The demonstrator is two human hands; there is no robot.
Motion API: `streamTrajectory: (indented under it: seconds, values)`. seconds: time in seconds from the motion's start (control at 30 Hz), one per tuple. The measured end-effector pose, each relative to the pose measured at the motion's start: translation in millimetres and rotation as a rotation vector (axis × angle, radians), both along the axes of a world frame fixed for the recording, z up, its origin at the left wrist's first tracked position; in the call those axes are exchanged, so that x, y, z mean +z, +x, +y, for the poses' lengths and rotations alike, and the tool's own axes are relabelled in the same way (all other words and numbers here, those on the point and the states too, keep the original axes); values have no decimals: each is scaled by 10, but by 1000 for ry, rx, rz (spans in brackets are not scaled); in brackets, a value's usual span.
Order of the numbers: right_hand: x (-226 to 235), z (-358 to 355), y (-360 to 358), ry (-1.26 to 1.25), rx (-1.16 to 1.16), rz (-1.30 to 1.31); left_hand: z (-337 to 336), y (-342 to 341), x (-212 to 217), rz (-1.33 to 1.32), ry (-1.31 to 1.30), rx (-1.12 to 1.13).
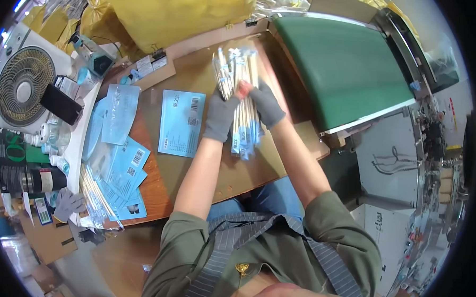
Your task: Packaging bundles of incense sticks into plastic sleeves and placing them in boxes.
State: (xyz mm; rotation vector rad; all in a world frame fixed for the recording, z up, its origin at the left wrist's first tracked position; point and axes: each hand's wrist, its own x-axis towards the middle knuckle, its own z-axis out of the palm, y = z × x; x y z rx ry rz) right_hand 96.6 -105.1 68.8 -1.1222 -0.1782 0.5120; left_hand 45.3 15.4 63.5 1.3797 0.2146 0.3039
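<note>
My left hand [221, 115] and my right hand [267, 104], both in grey fingerless gloves, are closed around a bundle of thin, pale sticks in clear wrappers with blue print [244, 119]. The left grips the bundle's left side and the right its other side, with the fingertips meeting near the middle. The bundle is held lengthwise over the brown work board [194, 174], its ends fanning out a little at the far side. Flat beside my left wrist lies a light-blue printed pouch [171, 123].
More blue pouches [124, 170] overlap at the left, with loose wrapped sticks [95, 191] next to them. A fan [24, 91], a phone [61, 104] and bottles stand farther left. A green conveyor belt [347, 68] runs at the right. Yellow bags [175, 15] rise behind the board.
</note>
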Motion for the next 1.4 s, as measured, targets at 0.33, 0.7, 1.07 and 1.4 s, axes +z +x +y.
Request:
streamTrajectory:
  seconds: [0.33, 0.7, 1.07, 1.4]
  values:
    - [638, -390, -506, -153, 215, -512, 124, -556, 291, -86, 330, -425]
    - [340, -723, -1289, 42, 584, 111, -424, -1866, 18, 396, -571, -811]
    - [256, -827, -1530, 256, 482, 233, 604, -991, -459, 749, 1877, -109]
    - [422, -695, -1647, 161, 554, 215, 584, -1814, -443, 413, 1751, 85]
